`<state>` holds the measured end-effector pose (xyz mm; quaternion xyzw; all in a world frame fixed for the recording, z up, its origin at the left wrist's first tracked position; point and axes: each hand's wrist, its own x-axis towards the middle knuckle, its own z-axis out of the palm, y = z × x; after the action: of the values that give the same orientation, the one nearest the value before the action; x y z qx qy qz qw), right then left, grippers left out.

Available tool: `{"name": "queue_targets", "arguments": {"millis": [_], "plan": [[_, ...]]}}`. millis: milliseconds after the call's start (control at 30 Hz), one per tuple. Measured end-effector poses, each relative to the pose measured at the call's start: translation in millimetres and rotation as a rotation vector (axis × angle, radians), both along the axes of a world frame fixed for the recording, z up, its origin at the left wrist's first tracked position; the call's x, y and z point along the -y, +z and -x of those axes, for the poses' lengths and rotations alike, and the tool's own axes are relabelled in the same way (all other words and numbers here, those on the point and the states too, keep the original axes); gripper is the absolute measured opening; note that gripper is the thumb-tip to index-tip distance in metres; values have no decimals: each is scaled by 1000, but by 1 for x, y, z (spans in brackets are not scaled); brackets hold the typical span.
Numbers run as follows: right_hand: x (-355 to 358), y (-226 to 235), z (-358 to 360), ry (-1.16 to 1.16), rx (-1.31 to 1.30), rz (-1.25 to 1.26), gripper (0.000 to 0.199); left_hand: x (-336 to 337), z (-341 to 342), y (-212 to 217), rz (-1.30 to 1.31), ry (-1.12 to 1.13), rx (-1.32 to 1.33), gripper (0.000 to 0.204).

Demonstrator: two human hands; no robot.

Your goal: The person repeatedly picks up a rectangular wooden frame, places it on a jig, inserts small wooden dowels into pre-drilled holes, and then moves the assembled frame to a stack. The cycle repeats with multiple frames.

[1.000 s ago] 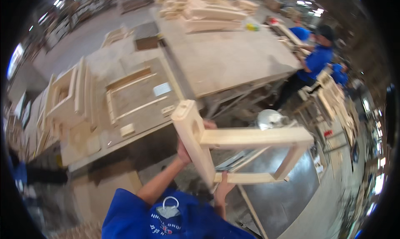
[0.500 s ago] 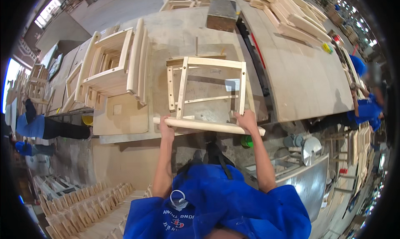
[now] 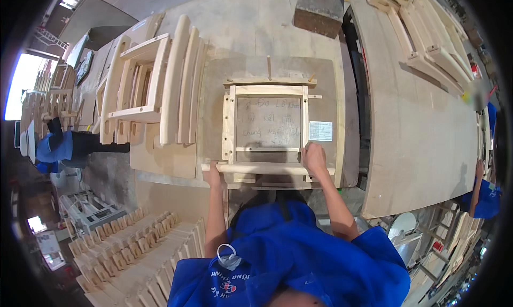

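Observation:
A pale wooden frame (image 3: 262, 169) lies nearly square on a thin board (image 3: 326, 154) on the workbench. Its near rail is thick and rounded; a thin crossbar joins its two side posts. My left hand (image 3: 214, 175) is closed around the left end of the near rail. Beside the right post, above that same rail, my right hand (image 3: 314, 158) is closed on the frame, its fingertips partly hidden. The far rail sits against a wooden strip (image 3: 243, 83) bearing an upright peg (image 3: 269, 66). A drilled strip (image 3: 226, 128) runs along the left post.
Several assembled wooden frames (image 3: 141, 90) stand on the bench at left. A dark block (image 3: 319, 10) rests at the far side. More frames (image 3: 427, 45) lie on the right-hand table (image 3: 406, 120). Rows of wooden parts (image 3: 128, 248) stand at lower left. Other people work at both sides.
The frame has gone from a tilted, skewed position to lying straight along the strips on the board. Both hands moved with it, and the right one now sits higher by the right post.

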<state>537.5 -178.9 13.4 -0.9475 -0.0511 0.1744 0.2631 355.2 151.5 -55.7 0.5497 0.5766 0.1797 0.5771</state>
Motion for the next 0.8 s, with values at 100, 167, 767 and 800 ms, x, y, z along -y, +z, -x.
{"name": "queue_targets", "arguments": {"millis": [100,167,767,800], "plan": [[8,2,-11,19,-122,8,27,19,-32,42,-640,-37,-413,66],[20,-3,-29,19,-274,-123,27,30,-69,74,-948,-182,-511,75],[-189,60,-204,-849,-1093,-2028,36,7,-240,22,-675,-662,-381,71],[-188,90,-192,-738,-1073,-1980,30,-3,-232,10,-670,-679,-314,70]]}}
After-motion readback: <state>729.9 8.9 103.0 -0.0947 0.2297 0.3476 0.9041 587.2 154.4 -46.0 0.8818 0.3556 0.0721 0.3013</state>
